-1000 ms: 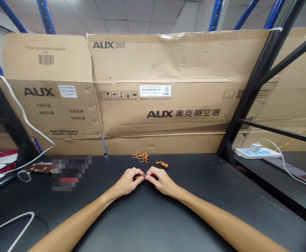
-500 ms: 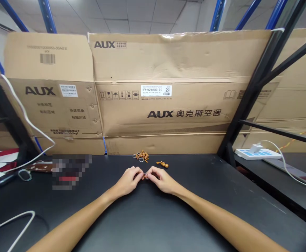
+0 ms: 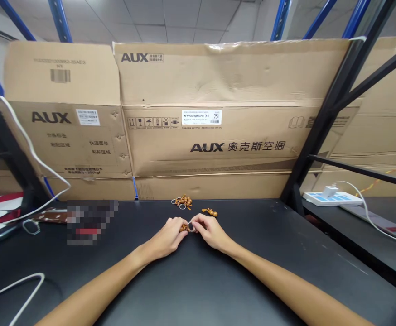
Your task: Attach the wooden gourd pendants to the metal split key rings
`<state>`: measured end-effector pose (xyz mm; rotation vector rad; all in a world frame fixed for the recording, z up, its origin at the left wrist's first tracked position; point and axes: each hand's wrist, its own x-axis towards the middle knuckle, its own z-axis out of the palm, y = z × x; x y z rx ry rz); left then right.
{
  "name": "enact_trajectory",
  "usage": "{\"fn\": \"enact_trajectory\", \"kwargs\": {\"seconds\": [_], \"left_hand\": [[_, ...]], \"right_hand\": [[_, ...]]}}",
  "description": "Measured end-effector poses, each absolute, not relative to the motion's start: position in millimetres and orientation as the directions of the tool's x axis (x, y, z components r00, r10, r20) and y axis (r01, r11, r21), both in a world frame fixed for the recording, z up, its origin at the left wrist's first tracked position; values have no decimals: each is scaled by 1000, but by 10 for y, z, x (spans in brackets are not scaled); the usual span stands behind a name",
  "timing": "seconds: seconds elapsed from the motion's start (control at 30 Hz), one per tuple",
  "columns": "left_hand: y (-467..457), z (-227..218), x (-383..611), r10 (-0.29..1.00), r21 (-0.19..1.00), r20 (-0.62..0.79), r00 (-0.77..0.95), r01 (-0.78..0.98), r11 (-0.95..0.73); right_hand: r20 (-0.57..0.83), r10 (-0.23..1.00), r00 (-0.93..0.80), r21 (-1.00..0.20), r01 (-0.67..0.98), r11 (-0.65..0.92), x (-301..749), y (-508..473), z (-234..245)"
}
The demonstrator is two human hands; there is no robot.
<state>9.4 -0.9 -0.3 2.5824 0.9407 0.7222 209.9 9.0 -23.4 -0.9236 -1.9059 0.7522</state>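
My left hand (image 3: pixel 169 234) and my right hand (image 3: pixel 209 231) meet fingertip to fingertip on the black table (image 3: pixel 191 280). Together they pinch a small wooden gourd charm (image 3: pixel 185 227), and a small metal ring shows at my right fingertips. A little beyond them lies a small heap of wooden charms with metal rings (image 3: pixel 182 202). A single wooden gourd charm (image 3: pixel 210 212) lies to the right of that heap.
Large AUX cardboard boxes (image 3: pixel 211 117) stand along the table's back edge. A black rack post (image 3: pixel 323 122) rises at the right, with a white power strip (image 3: pixel 330 197) behind it. White cables (image 3: pixel 21 294) and a blurred object (image 3: pixel 91 222) lie on the left.
Both hands have shifted slightly away from me and their fingers have reworked their hold on the charm; a metal ring now shows at my right fingertips.
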Motion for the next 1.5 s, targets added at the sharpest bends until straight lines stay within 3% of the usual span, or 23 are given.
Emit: {"fn": "enact_trajectory", "kwargs": {"seconds": [0.27, 0.57, 0.7, 0.93, 1.1, 1.2, 1.37, 1.5], "left_hand": [[20, 10, 108, 667, 416, 387, 636, 526, -742], [45, 76, 101, 756, 584, 311, 576, 511, -630], [56, 78, 91, 752, 613, 281, 596, 492, -618], [74, 10, 103, 715, 510, 312, 626, 524, -682], [74, 19, 102, 702, 468, 311, 641, 540, -700], [61, 47, 102, 723, 477, 291, 627, 559, -678], [43, 64, 103, 742, 501, 301, 599, 563, -657], [35, 57, 111, 746, 498, 351, 566, 562, -661]], "right_hand": [[438, 810, -390, -754, 332, 567, 2107, 65, -204], [514, 749, -418, -674, 343, 654, 2099, -10, -109], [481, 763, -432, -716, 309, 626, 2103, 13, -139], [342, 842, -418, -909, 82, 410, 2093, 91, -197], [294, 857, -424, -943, 15, 331, 2071, 93, -196], [331, 848, -414, -917, 70, 392, 2074, 62, -182], [478, 780, -404, -730, 312, 609, 2072, -17, -133], [541, 791, -285, -694, 380, 612, 2045, -43, -118]]}}
